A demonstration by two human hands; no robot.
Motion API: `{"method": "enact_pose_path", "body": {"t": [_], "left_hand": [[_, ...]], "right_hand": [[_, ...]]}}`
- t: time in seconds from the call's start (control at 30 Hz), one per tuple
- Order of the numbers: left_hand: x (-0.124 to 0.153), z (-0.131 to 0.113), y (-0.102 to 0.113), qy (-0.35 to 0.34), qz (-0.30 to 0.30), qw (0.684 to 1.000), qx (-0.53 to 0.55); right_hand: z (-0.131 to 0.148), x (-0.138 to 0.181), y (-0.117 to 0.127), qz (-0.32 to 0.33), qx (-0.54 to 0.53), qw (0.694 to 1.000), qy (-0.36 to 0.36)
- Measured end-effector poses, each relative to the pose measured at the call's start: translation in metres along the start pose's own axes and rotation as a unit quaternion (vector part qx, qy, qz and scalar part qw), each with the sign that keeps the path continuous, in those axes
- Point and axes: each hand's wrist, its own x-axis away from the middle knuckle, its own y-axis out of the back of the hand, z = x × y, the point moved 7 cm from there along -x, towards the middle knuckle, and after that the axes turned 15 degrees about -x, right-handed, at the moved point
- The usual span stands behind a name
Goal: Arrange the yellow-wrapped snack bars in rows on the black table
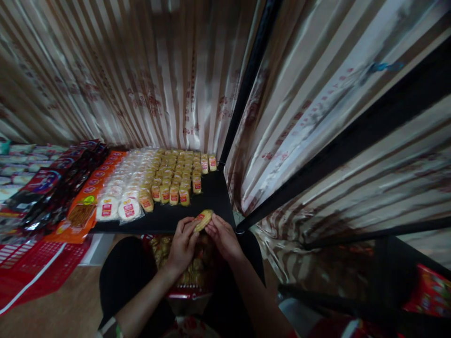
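Observation:
Between my two hands is a small yellow wrapped snack pack [203,220] with a red label. My left hand [183,241] grips its left end, and the fingers of my right hand [222,234] pinch its right end. Below them, between my knees, a red basket [185,295] holds many similar yellow packs, partly hidden by my hands. Just ahead on the black shelf [207,206] stand rows of the same yellow packs [174,193], labels facing me. Beside these rows lie round white wrapped crackers [131,208] with red labels.
Left along the shelf are orange snack bags [82,211], dark glossy packets [49,188] and pale wrapped packs [21,166]. A red basket [35,272] sits at lower left. Black frame bars [317,159] and striped plastic sheeting [158,70] enclose the shelf. A red bag [431,291] is at far right.

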Motion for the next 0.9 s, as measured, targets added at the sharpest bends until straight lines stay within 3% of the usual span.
{"method": "enact_pose_path", "body": {"t": [0.3, 0.47, 0.67, 0.77, 0.9], "left_hand": [[-0.002, 0.003, -0.015, -0.108, -0.037, 0.987, -0.114], [-0.013, 0.008, -0.024, -0.062, -0.074, 0.988, -0.121], [-0.035, 0.006, -0.018, -0.023, -0.091, 0.993, -0.077], [-0.051, 0.005, -0.017, -0.009, -0.078, 0.996, -0.045], [-0.071, 0.007, -0.02, 0.019, -0.076, 0.997, -0.014]], "right_hand": [[0.007, -0.01, -0.013, 0.062, -0.006, 0.997, 0.043], [0.01, -0.021, -0.007, 0.007, 0.001, 0.999, 0.052], [0.012, -0.024, 0.0, -0.049, -0.053, 0.995, 0.066], [0.012, -0.024, 0.0, -0.047, -0.053, 0.994, 0.087], [0.012, -0.032, 0.001, -0.02, 0.028, 0.991, 0.126]]}}
